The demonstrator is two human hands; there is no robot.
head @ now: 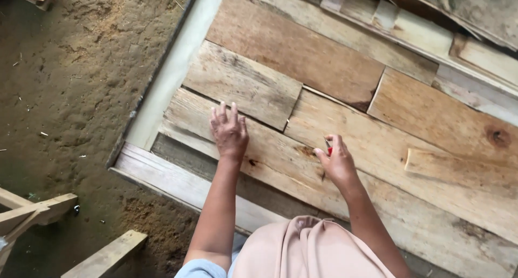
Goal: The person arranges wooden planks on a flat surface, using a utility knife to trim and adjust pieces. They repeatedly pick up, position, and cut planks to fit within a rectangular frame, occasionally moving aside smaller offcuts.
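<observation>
The left hand (229, 132) is pressing flat, fingers spread, on the long plank (270, 148) running crosswise under both hands, while the right hand (335, 162), just beside, is pinching a small red tool (328, 146) in a narrow grip.

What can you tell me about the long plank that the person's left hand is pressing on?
The plank is long, pale brown, rough-sawn wood with dark streaks and a small dark knot near the wrist. It lies flat, running diagonally from upper left to lower right among other boards inside a pale wooden frame. The left hand rests palm down on it with fingers spread. The right hand, pinching a small red thing, hovers at its upper edge.
</observation>
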